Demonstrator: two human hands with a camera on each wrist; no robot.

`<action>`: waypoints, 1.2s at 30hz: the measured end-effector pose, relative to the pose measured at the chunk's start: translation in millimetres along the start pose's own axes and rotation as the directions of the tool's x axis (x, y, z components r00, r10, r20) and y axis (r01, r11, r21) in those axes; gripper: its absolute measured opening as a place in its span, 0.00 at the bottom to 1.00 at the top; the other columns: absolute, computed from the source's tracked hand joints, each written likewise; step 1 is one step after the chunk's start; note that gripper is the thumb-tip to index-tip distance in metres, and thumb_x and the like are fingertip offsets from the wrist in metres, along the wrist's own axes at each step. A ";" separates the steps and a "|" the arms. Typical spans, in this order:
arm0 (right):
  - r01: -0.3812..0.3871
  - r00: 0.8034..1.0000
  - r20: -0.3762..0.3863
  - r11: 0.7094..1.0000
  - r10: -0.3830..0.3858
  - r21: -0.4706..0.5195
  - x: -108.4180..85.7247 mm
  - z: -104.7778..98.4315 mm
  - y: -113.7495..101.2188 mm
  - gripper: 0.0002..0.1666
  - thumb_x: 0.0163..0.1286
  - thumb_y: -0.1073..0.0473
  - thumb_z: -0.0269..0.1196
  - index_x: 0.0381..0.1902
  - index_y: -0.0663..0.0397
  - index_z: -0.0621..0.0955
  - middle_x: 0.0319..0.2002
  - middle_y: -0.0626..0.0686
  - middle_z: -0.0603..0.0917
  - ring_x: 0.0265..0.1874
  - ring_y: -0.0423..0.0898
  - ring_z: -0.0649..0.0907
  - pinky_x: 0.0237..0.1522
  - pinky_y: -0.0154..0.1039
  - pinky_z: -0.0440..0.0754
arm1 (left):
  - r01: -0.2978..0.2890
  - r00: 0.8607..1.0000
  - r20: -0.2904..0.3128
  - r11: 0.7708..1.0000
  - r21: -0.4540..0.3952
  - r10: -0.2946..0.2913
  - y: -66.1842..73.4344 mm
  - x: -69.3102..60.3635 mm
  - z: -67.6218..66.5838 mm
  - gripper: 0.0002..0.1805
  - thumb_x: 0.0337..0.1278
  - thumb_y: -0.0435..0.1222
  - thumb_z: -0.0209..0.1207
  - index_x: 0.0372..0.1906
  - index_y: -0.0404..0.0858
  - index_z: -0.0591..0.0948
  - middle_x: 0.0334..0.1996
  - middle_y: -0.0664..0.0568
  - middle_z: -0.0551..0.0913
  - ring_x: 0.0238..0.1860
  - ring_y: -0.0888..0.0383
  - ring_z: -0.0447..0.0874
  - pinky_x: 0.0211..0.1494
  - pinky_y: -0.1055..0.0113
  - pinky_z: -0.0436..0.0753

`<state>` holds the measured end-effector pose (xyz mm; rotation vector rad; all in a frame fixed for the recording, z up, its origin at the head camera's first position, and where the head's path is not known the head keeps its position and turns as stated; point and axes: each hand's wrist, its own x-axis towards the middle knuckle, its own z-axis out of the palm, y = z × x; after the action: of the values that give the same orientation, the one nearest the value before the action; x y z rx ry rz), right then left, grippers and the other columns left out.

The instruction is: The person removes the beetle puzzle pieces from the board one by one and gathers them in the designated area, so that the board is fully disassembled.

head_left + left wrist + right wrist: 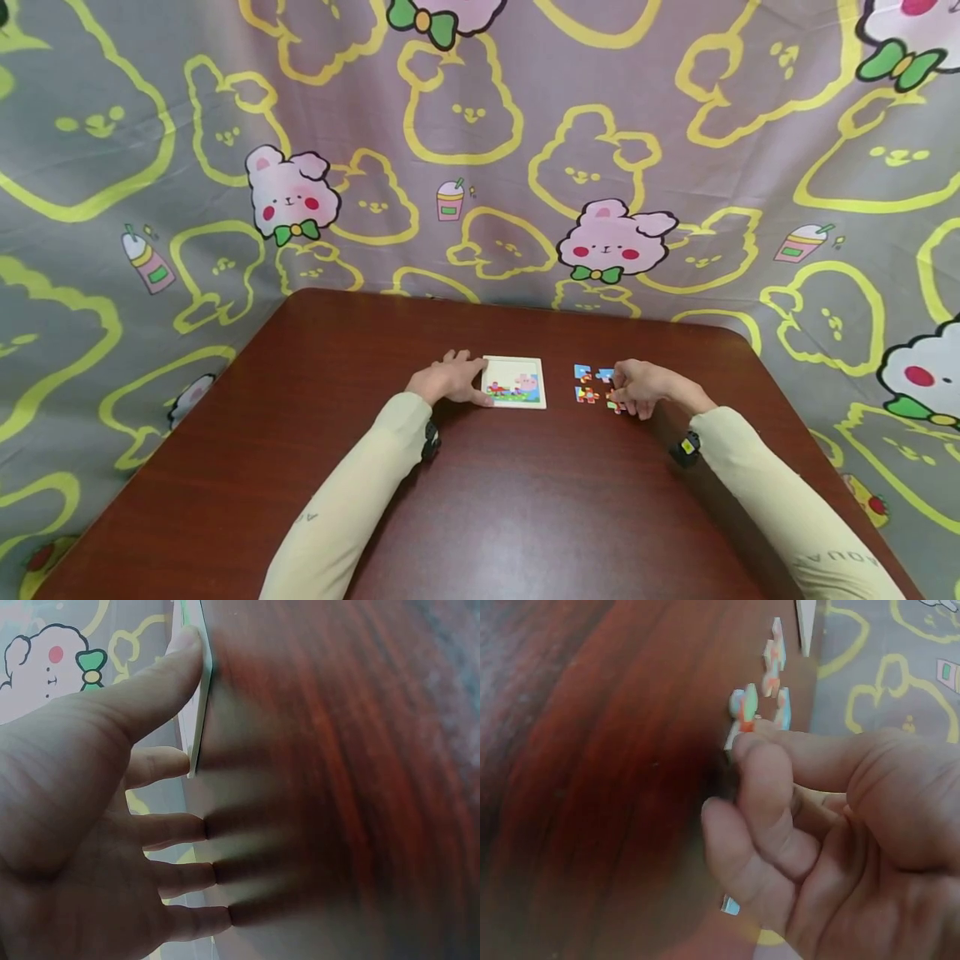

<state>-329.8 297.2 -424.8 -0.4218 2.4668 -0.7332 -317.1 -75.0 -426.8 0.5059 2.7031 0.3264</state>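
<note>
A square white-rimmed puzzle board lies on the table, with cartoon pieces filling its lower part and right side. My left hand is at its left edge, thumb resting on the rim and the other fingers spread down to the tabletop. To the right of the board, my right hand pinches a colourful puzzle piece between thumb and fingers, low over the table. Its fingers partly hide that piece. Beside it lie loose puzzle pieces, one blue and one red and orange.
The dark reddish-brown wooden table spreads around both hands. A patterned curtain hangs behind its back edge. In the right wrist view a small light-blue piece shows below the fingers.
</note>
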 end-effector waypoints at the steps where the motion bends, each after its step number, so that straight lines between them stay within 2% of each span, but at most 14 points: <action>1: 0.000 1.000 0.002 1.000 0.000 -0.009 0.6 -1.0 -1.3 0.10 0.74 0.60 0.58 0.37 0.63 0.71 0.20 0.57 0.82 0.12 0.45 0.81 0.19 0.42 0.84 | -0.001 1.000 -0.002 1.000 0.001 0.001 0.2 0.4 -0.2 0.48 0.56 0.61 0.61 0.78 0.50 0.56 0.78 0.43 0.50 0.79 0.40 0.43 0.76 0.41 0.55; 4: 0.006 1.000 -0.015 1.000 -0.006 -0.005 3.2 -4.8 -7.3 0.10 0.75 0.59 0.58 0.37 0.61 0.73 0.19 0.56 0.81 0.11 0.45 0.80 0.19 0.43 0.84 | -0.002 1.000 -0.004 1.000 0.006 0.002 0.3 1.2 -0.9 0.48 0.56 0.62 0.61 0.78 0.49 0.57 0.78 0.42 0.51 0.79 0.40 0.44 0.76 0.41 0.56; 6: 0.042 0.999 -0.021 0.999 -0.042 -0.001 5.2 -7.7 -13.0 0.10 0.76 0.59 0.55 0.38 0.63 0.73 0.19 0.56 0.81 0.11 0.45 0.80 0.19 0.43 0.83 | -0.001 1.000 -0.008 1.000 0.009 0.001 0.5 1.9 -1.9 0.48 0.56 0.62 0.61 0.78 0.49 0.57 0.78 0.43 0.51 0.79 0.40 0.45 0.76 0.41 0.56; 12: 0.134 0.990 -0.057 0.991 -0.132 0.020 14.3 -3.7 -29.0 0.09 0.75 0.67 0.49 0.40 0.69 0.74 0.22 0.59 0.80 0.12 0.45 0.77 0.20 0.46 0.82 | 0.001 1.000 -0.013 1.000 0.010 -0.001 0.0 1.5 -0.3 0.48 0.57 0.62 0.61 0.78 0.50 0.57 0.78 0.43 0.51 0.79 0.40 0.44 0.76 0.41 0.55; 17: 0.185 0.980 -0.087 0.982 -0.180 0.046 24.2 2.8 -40.5 0.10 0.76 0.63 0.53 0.41 0.67 0.76 0.26 0.60 0.80 0.14 0.47 0.77 0.22 0.45 0.82 | -0.003 1.000 -0.004 1.000 0.010 0.003 -0.8 0.3 0.9 0.48 0.57 0.62 0.61 0.78 0.50 0.57 0.78 0.43 0.51 0.79 0.40 0.43 0.76 0.41 0.55; 22: 0.191 0.977 -0.107 0.979 -0.183 0.070 30.1 8.2 -53.4 0.12 0.73 0.57 0.59 0.45 0.61 0.76 0.30 0.61 0.81 0.18 0.50 0.79 0.23 0.47 0.82 | -0.001 1.000 -0.012 1.000 0.005 0.001 -1.2 -0.2 0.5 0.47 0.57 0.62 0.61 0.77 0.50 0.57 0.78 0.43 0.51 0.79 0.40 0.44 0.76 0.41 0.56; 25: 0.183 0.979 -0.107 0.981 -0.176 0.062 33.1 12.1 -60.3 0.16 0.71 0.57 0.62 0.50 0.60 0.75 0.32 0.60 0.81 0.19 0.51 0.79 0.24 0.47 0.83 | -0.003 1.000 -0.003 1.000 0.003 0.003 -1.3 -0.4 0.1 0.47 0.57 0.61 0.61 0.78 0.50 0.57 0.78 0.42 0.50 0.79 0.39 0.43 0.76 0.41 0.55; 29: 0.179 0.979 -0.107 0.984 -0.176 0.018 38.8 18.0 -66.4 0.23 0.68 0.56 0.65 0.56 0.61 0.74 0.35 0.57 0.82 0.18 0.50 0.80 0.23 0.45 0.82 | -0.003 1.000 0.004 1.000 -0.003 0.003 -1.2 -0.6 0.0 0.48 0.57 0.61 0.61 0.78 0.50 0.56 0.78 0.42 0.49 0.79 0.39 0.42 0.77 0.41 0.53; 36: 0.178 0.980 -0.083 0.984 -0.180 -0.032 46.9 27.6 -76.2 0.25 0.67 0.57 0.66 0.58 0.59 0.73 0.34 0.55 0.82 0.16 0.47 0.78 0.20 0.38 0.78 | 0.001 1.000 0.003 1.000 -0.007 0.000 -0.6 -0.3 0.0 0.48 0.57 0.61 0.61 0.78 0.50 0.56 0.79 0.42 0.49 0.79 0.39 0.41 0.77 0.41 0.53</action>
<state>-341.5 204.4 -419.1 -0.6410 2.5435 -0.8097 -317.0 -75.6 -426.8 0.5032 2.6985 0.3352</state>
